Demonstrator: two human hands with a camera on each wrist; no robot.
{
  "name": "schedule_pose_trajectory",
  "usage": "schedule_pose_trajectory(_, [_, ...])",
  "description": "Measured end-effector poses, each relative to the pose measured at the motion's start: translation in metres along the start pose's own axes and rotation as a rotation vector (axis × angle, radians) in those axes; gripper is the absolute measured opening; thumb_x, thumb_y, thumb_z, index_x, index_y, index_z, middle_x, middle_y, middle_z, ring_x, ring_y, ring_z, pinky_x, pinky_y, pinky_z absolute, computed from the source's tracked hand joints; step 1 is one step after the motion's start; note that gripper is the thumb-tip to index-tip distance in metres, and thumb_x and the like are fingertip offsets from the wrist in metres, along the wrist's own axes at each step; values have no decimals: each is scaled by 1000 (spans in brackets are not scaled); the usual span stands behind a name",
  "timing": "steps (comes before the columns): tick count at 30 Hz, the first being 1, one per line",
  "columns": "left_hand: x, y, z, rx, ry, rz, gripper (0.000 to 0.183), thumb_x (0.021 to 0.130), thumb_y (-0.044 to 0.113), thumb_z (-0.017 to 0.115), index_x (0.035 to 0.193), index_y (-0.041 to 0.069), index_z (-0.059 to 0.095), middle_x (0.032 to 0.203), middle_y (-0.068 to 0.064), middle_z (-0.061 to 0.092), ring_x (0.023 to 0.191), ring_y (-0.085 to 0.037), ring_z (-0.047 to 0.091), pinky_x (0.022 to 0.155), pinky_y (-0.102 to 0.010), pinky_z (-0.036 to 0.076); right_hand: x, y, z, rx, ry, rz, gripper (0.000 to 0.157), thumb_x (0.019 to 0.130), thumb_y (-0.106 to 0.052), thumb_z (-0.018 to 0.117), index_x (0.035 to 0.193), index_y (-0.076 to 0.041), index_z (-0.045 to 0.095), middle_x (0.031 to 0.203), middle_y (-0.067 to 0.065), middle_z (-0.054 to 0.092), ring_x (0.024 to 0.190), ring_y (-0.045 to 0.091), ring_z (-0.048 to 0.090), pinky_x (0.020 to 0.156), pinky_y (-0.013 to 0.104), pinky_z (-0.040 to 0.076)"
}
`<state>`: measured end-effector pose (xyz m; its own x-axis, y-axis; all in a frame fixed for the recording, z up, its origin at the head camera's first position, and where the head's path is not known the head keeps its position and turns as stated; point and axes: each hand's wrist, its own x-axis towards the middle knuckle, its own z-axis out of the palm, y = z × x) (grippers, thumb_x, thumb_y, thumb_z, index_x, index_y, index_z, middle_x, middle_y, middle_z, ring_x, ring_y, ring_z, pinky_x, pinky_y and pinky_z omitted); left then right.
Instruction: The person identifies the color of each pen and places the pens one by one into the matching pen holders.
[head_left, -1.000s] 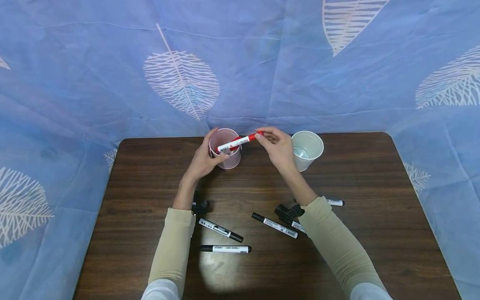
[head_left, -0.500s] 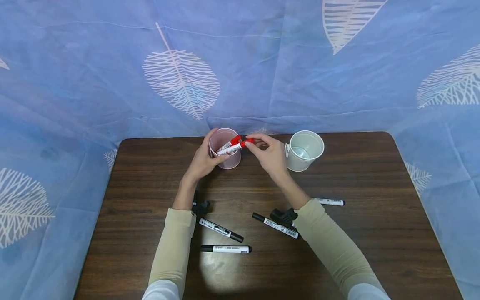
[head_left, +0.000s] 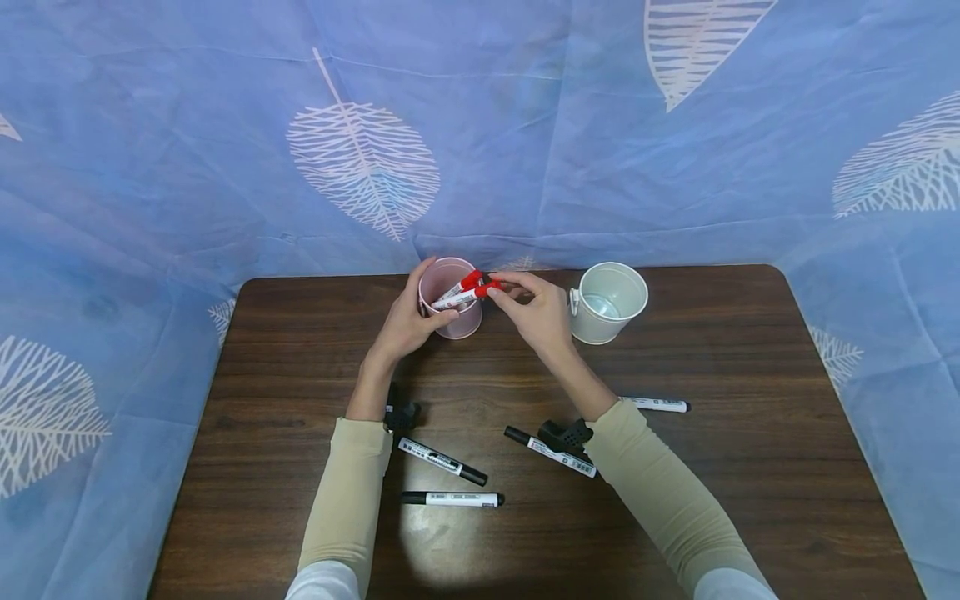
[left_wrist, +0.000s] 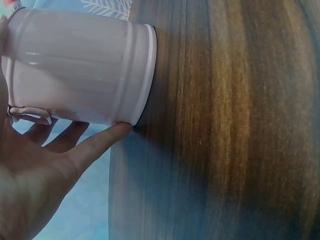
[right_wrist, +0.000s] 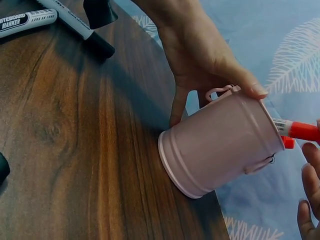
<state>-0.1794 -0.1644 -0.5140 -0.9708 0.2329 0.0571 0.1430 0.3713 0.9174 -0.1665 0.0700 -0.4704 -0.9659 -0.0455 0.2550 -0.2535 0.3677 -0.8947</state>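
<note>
Right grip [head_left: 540, 313] has a red-capped marker [head_left: 462, 297] by the cap [right_wrist: 303, 131], angled into the pink bucket [head_left: 463, 327] at 11 o'clock on the table [head_left: 300, 358], left grip [head_left: 405, 325] round the bucket, marker's probably light, stiff, slickish, so cap end should do

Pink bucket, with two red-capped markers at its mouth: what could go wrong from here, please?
1. The held marker could catch on the second marker, which leans in the bucket, and not drop fully in.
2. The bucket stands near the far edge of the table; if the left hand slips, a push from the right hand might tip it.
</note>
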Motion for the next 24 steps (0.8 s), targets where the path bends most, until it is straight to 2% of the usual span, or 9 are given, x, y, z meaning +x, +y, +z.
schedule_pose_trajectory(5, [-1,0,1,1,-2,-9,93,84,20,81,157,25,24,148,-13,44,129,-31,47,108,-52,38,-4,3,-7,-12,-11,-24,31,87,-24,79,116,-17,75,99,-1,74,81,15,65,77,32,52])
schedule_pose_trajectory(14, [-2,2,-1,10,2,-15,93,84,19,81,157,26,23,147,-12,45,129,-29,47,108,-49,37,-11,7,-36,-49,-2,-96,31,86,-21,80,116,-17,75,104,-1,72,81,16,64,81,37,50])
schedule_pose_trajectory(20, [-4,4,-2,52,-1,-50,101,84,24,82,160,24,15,151,-14,41,133,-30,44,111,-51,34,-10,7,-52,-66,12,-122,33,86,-20,80,118,-16,74,108,-2,71,85,26,63,81,39,49])
schedule_pose_trajectory(24, [-6,5,-1,43,10,-39,104,83,23,83,161,23,13,154,-14,37,137,-30,41,113,-50,31,-11,7,-58,-74,19,-124,33,86,-21,80,117,-15,74,108,-1,71,87,29,63,82,41,49])
